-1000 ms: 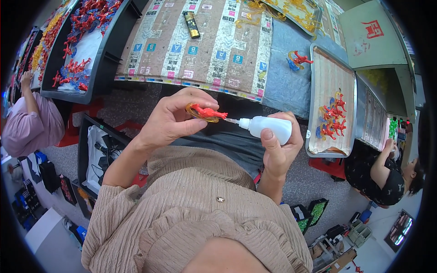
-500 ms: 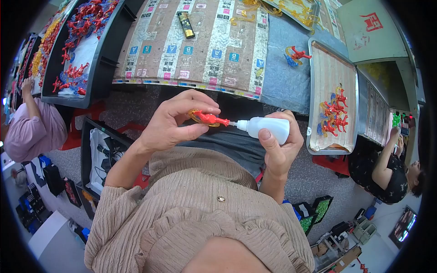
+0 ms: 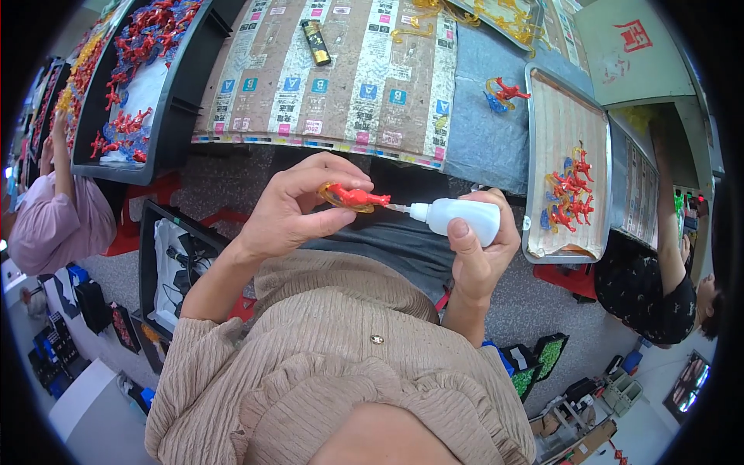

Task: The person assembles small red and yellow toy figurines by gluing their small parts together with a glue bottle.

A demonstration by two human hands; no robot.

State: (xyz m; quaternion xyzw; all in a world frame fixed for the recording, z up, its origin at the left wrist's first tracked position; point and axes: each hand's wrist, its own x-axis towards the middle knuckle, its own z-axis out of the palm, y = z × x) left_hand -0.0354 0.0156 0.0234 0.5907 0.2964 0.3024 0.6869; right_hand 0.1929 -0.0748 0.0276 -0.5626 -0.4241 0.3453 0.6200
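Note:
Between the thumb and fingers of my left hand (image 3: 298, 205) is a small red plastic figure (image 3: 358, 198) with a clear amber part along it. It lies sideways, its narrow end pointing right. My right hand (image 3: 488, 248) is wrapped round a white squeeze bottle (image 3: 465, 219), tipped level. The bottle's thin nozzle (image 3: 399, 208) points left and reaches the figure's narrow end; whether it touches is too fine to tell. Both hands are over my lap, short of the table edge.
The paper-covered table (image 3: 325, 101) bears a black-and-gold lighter (image 3: 316, 43). One red, blue and amber figure (image 3: 508, 91) lies on blue cloth (image 3: 484, 147). A metal tray (image 3: 554, 116) holds several more. At left stands a black bin (image 3: 174, 101) of red and blue pieces. People sit at both sides.
The bottle in my right hand has drawn slightly to the right, so more of its nozzle shows. My left hand stays nearly still. Both people at the sides have moved their arms.

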